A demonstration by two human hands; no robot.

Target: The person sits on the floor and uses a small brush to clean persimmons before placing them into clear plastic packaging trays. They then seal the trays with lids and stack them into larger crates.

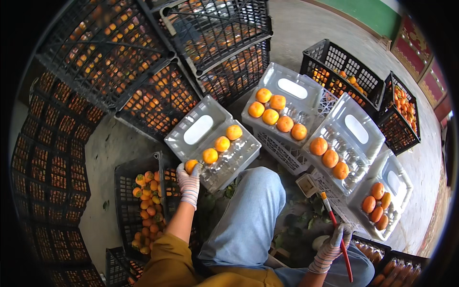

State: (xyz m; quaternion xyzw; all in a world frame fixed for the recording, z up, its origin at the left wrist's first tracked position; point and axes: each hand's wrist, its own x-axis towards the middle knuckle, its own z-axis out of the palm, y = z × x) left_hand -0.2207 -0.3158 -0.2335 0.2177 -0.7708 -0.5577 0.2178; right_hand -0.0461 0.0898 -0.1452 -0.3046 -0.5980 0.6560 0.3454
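Observation:
My left hand [188,183], in a striped knit glove, has its fingers around an orange persimmon [191,166] at the near-left corner of an open clear plastic clamshell tray [233,163]. Three more persimmons [216,144] sit in a line beyond it in that tray. In my gloved right hand [333,245] is a red-handled brush [343,247], its pale bristles pointing up and away from me. Ahead of that hand stands a small square container [307,185]. To the right are further open clamshells: one with several persimmons [270,116], one with three [330,158], another with several [376,206].
Black crates of persimmons [150,97] are stacked ahead and left. An open crate [138,208] stands beside my left arm. Two crates [342,73] sit at far right. Upturned white crates [283,152] support clamshells. Packed trays [398,269] lie lower right; leaves [290,229] litter the floor.

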